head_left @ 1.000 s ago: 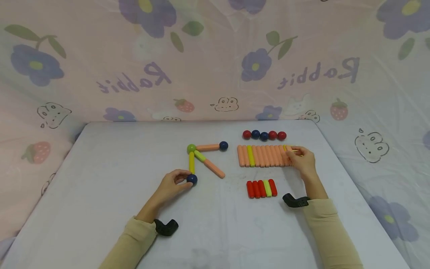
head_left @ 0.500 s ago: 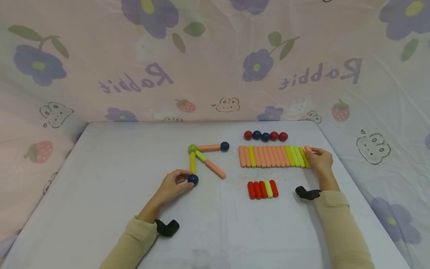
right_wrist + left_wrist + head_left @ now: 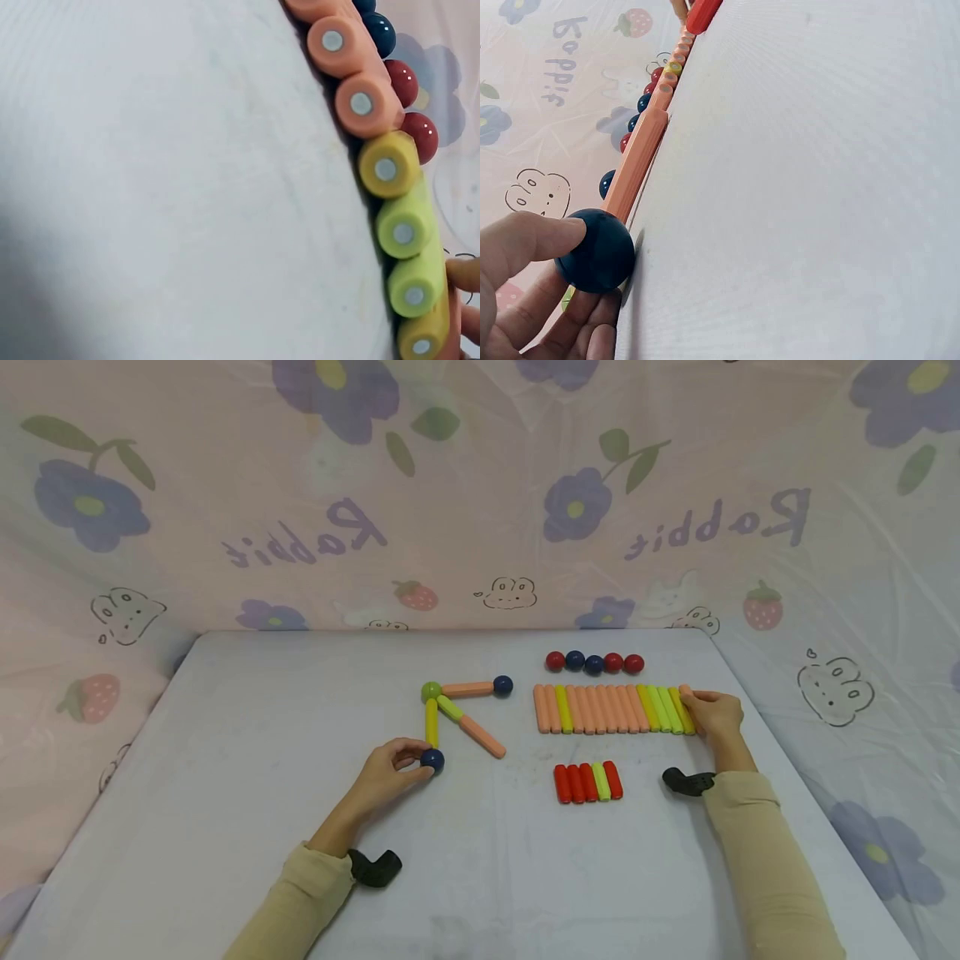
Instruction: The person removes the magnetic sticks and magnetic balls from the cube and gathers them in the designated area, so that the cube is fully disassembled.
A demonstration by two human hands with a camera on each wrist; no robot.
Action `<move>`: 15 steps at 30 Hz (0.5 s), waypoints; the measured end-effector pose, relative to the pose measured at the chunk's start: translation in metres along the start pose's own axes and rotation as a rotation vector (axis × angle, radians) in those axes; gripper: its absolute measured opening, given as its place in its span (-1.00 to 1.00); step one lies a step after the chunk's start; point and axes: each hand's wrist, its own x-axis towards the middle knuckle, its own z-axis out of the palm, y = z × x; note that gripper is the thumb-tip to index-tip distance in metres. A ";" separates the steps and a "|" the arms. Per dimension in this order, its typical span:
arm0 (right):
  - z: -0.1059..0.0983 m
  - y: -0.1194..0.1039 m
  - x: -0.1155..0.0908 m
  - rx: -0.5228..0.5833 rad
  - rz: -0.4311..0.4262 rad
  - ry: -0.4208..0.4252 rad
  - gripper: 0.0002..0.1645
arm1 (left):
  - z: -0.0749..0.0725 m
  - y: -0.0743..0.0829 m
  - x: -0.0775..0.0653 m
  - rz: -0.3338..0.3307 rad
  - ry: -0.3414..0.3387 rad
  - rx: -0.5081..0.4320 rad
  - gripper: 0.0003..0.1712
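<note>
In the head view, my left hand [image 3: 386,777] pinches a dark blue ball [image 3: 432,762] between thumb and fingers. That ball touches the lower end of a yellow stick [image 3: 431,723], whose top meets a green ball [image 3: 431,692]. From the green ball an orange stick [image 3: 467,689] runs right to another blue ball [image 3: 502,686], and a green stick [image 3: 449,707] joined to an orange one [image 3: 482,737] slants down-right. My right hand [image 3: 718,722] pinches the orange stick [image 3: 685,691] at the right end of a long row; its fingers [image 3: 466,275] partly show in the right wrist view.
The row of orange, yellow and green sticks [image 3: 600,709] lies side by side, with grey discs in their ends. Behind it is a line of red and blue balls [image 3: 594,664]. Several short red sticks and a green one [image 3: 602,782] lie nearer. A patterned cloth backs the white table [image 3: 225,718].
My right hand has moved right along the stick row to its end, uncovering yellow and green sticks. It is nearly still over the last half second. My left hand keeps its grip.
</note>
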 end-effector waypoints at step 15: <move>-0.003 0.001 -0.010 -0.046 -0.071 0.025 -0.32 | -0.001 0.001 -0.001 0.019 -0.003 0.003 -0.56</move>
